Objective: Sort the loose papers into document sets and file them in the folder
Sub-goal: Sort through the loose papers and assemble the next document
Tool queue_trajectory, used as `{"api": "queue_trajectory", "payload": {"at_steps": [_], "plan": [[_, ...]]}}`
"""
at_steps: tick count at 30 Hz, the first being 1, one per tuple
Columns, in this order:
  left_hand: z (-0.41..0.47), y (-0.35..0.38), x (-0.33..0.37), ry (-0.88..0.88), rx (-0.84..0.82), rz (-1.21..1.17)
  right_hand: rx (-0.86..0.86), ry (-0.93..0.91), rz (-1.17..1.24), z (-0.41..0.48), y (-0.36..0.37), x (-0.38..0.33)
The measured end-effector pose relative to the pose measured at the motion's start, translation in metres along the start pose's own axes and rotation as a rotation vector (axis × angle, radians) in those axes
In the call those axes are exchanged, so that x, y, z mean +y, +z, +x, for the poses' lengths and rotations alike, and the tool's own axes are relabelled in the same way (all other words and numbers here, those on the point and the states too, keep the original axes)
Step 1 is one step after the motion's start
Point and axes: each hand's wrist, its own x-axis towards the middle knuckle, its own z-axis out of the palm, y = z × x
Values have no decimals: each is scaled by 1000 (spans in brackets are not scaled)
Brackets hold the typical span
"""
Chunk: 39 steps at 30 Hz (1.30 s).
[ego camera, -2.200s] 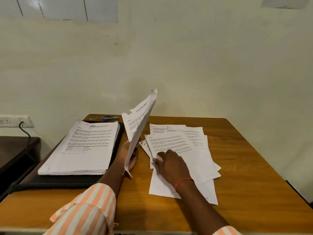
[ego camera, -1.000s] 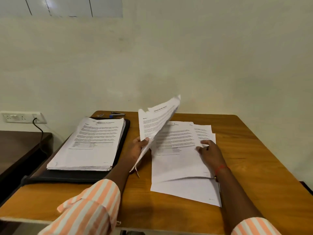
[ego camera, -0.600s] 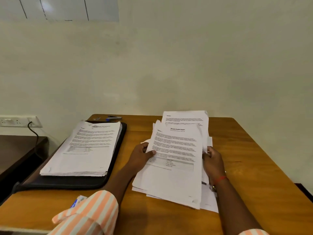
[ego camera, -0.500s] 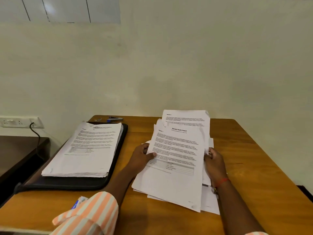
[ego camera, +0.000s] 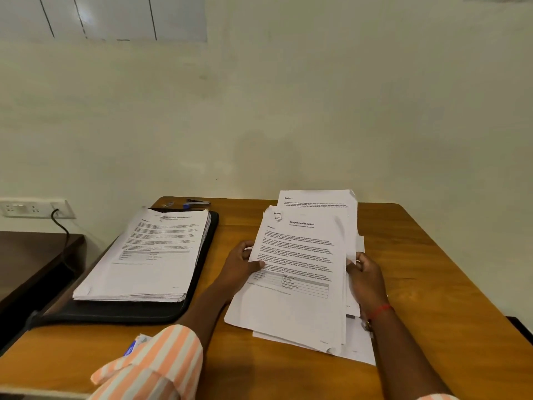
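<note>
Both hands on the loose papers (ego camera: 297, 287), centre-right of the wooden surface (ego camera: 432, 269). L hand (ego camera: 240, 264) pinches the left edge: thumb on top of the "Sample Health Report" sheet, fingers under. R hand (ego camera: 366, 272) is curled round the right edge. Gripped from both sides prob. to square the bundle, since edges are uneven and a "Section 3" page sticks out at the far end. A sheet or so lies flat beneath, near the R wrist. Black folder (ego camera: 115, 316) lies open at left w/ a thick filed stack (ego camera: 150, 255) on it, well apart from the bundle. I'd say this set isn't filed yet. What looks like a stapler (ego camera: 196, 202) sits beyond the folder.
</note>
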Motion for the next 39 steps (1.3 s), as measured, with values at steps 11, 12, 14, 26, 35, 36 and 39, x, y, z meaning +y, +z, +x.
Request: {"api": "queue_trajectory", "payload": {"at_steps": [11,12,14,26,35,36,39], "plan": [[-3,1,-2,34,101,-47,-62,-51,-13,-2,0,4],[-3,1,-2,34,109,-48,-84,-72,-4,-5,1,3],[-3,4,-2,43,112,-54,-118,-94,19,-12,2,-1],[-10,4,6,32,95,-91,-187,22,175,-21,12,-7],[-16,21,59,168,91,-208,-175,-255,-101,-8,21,-60],[-17,22,72,217,79,-196,-147,-278,-64,-9,20,-69],[-17,25,104,382,86,-90,-109,-329,46,-7,20,-91]]}}
